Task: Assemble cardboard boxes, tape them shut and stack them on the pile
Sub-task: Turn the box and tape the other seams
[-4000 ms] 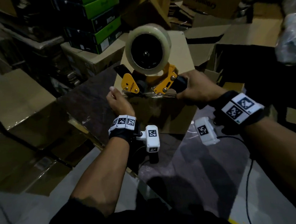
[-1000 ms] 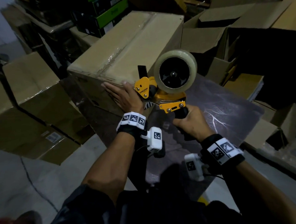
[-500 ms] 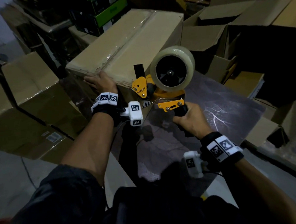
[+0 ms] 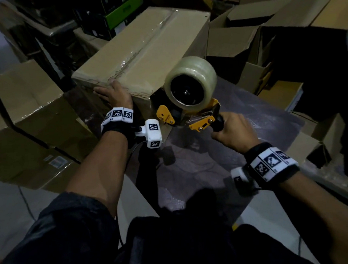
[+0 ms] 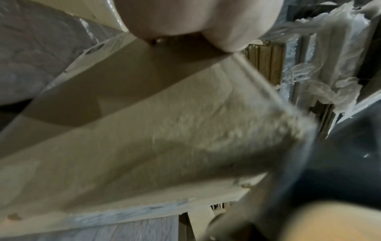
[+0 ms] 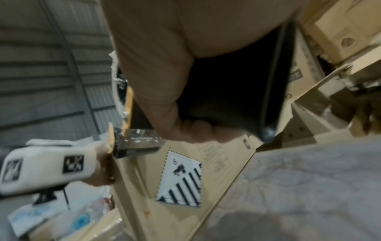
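Nearly sealed: cardboard box [image 4: 143,52] top seam taped, stacking left.
Left hand [image 4: 113,94] flat at 9 o'clock corner; right hand [image 4: 234,134] grips tape dispenser [image 4: 187,102] (end flap maybe pending).

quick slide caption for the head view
Left hand pressed flat on a taped cardboard box; right hand holds the tape dispenser beside it.

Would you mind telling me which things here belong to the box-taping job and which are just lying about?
In the job:
- long brown taped cardboard box, steadied by left hand
- yellow tape dispenser, in right hand

Lying about:
- open empty cartons
- green-and-black boxes
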Demonstrator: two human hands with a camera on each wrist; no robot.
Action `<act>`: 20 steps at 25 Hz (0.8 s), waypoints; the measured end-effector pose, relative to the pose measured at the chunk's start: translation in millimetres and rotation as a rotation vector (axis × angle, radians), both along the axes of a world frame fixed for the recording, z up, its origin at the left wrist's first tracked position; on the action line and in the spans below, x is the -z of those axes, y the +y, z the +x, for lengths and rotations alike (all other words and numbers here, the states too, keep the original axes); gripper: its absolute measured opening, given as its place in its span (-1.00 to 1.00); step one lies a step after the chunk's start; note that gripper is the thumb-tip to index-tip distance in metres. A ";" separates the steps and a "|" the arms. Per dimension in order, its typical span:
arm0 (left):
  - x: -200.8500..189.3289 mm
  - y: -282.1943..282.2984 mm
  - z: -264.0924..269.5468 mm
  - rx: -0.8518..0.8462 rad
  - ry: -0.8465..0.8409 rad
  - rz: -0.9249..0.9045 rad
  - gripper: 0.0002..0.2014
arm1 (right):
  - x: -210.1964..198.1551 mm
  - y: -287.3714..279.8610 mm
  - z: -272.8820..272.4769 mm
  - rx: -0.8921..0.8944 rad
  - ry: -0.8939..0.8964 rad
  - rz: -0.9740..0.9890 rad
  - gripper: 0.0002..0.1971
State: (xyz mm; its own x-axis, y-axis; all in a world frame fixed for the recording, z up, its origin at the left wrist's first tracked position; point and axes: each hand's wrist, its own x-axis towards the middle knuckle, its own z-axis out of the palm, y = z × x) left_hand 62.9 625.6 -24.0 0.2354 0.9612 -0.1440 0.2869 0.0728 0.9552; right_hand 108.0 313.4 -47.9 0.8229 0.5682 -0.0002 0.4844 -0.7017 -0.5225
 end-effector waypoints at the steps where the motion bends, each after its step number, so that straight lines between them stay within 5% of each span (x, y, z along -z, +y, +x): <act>1: -1.2 0.4 -0.1 0.010 0.005 -0.004 -0.30 | 1.1 1.8 2.5 0.020 0.033 0.002 -0.73; 5: -8.1 -1.9 -5.1 0.023 0.016 -0.019 -0.30 | 36.9 -13.0 -16.9 0.130 0.208 -0.063 -0.81; 10: -17.0 -15.3 -16.3 0.035 0.090 0.011 -0.28 | 83.9 -36.4 -60.8 0.517 0.755 0.340 -0.79; 13: -10.6 -34.3 -30.4 0.130 0.274 0.472 -0.31 | 102.8 -40.0 -62.7 0.603 0.901 0.399 -0.79; 16: 11.7 -51.9 -37.7 0.421 0.365 1.026 -0.34 | 119.9 -38.0 -65.0 0.650 1.055 0.442 -0.79; 20: 17.1 -52.4 -36.5 0.647 0.492 1.198 -0.40 | 124.6 -34.1 -61.5 0.689 1.129 0.479 -0.84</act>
